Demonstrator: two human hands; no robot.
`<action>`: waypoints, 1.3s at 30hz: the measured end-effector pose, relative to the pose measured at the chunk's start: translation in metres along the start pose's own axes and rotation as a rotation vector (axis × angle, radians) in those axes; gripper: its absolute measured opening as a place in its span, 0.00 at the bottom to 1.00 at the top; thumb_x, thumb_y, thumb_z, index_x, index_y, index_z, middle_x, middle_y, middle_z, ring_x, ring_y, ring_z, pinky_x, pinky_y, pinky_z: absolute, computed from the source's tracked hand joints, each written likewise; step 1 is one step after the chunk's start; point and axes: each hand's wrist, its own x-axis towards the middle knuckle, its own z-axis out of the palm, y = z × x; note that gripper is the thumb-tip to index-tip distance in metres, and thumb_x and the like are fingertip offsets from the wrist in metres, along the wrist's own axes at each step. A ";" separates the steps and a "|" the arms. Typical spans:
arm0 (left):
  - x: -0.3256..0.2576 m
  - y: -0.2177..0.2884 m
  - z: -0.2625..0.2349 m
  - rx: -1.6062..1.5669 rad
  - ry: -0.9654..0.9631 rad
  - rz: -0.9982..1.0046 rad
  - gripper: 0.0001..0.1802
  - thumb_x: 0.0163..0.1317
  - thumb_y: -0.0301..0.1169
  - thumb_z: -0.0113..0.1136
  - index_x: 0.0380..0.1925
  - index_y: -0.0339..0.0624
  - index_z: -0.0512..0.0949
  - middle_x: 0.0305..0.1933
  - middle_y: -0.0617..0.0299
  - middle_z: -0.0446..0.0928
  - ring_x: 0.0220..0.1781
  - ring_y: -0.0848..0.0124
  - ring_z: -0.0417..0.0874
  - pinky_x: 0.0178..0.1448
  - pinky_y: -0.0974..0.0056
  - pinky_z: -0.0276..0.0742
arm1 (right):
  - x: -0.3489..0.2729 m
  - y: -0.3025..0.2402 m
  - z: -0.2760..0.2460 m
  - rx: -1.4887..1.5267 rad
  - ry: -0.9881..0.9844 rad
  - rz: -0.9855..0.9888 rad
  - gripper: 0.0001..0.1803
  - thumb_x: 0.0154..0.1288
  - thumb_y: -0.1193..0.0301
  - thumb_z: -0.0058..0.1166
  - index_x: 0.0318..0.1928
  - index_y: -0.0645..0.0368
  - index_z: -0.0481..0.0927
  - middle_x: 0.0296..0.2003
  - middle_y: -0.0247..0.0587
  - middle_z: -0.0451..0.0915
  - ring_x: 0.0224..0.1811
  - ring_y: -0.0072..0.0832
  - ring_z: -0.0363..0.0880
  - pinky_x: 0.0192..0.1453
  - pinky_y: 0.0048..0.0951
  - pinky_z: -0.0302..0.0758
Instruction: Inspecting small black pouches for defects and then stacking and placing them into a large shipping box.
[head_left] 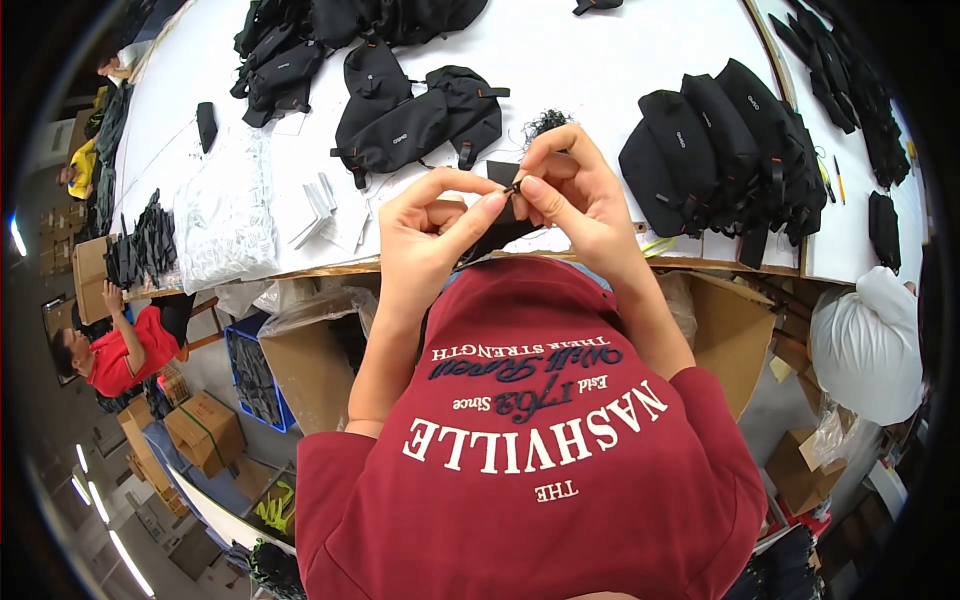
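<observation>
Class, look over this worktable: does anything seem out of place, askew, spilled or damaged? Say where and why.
A loose black tangle, apparently thread, lies on the table just beyond the right hand. It looks messy against the row of black bags to its right. Nothing seems clearly damaged.

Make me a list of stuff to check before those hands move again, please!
1. Left hand pinching the small dark piece: ok, thumb and finger meet on it.
2. Right hand pinching there too: ok.
3. Small dark piece easy to recognise: cannot tell, fingers hide much of it.
4. Black cloth by the hands all in sight: not ok, the hands cover part of it.
5. Threads tidy: not ok, they lie in a tangled heap beyond the right hand.
6. Right-hand stack of bags apart from the hands: ok, there is a gap.
</observation>
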 end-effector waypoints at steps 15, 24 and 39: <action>0.002 0.000 0.000 0.048 0.007 -0.056 0.02 0.58 0.23 0.63 0.30 0.36 0.79 0.11 0.81 0.57 0.15 0.91 0.51 0.21 0.75 0.41 | 0.001 0.006 0.001 -0.118 0.054 -0.062 0.07 0.66 0.78 0.50 0.42 0.60 0.68 0.31 0.33 0.75 0.33 0.17 0.74 0.40 0.19 0.72; 0.005 -0.002 -0.002 0.120 -0.024 -0.079 0.02 0.57 0.24 0.62 0.29 0.37 0.79 0.11 0.81 0.57 0.15 0.90 0.51 0.22 0.76 0.42 | 0.000 0.006 0.000 -0.323 0.056 -0.118 0.07 0.64 0.81 0.51 0.41 0.62 0.69 0.30 0.37 0.77 0.33 0.22 0.78 0.41 0.23 0.74; 0.003 -0.007 -0.011 0.252 -0.140 0.057 0.05 0.54 0.25 0.65 0.30 0.38 0.80 0.16 0.74 0.64 0.19 0.86 0.57 0.23 0.74 0.47 | 0.019 0.004 -0.041 -0.738 -0.260 -0.220 0.26 0.56 0.64 0.61 0.54 0.59 0.73 0.51 0.42 0.73 0.54 0.33 0.72 0.58 0.31 0.67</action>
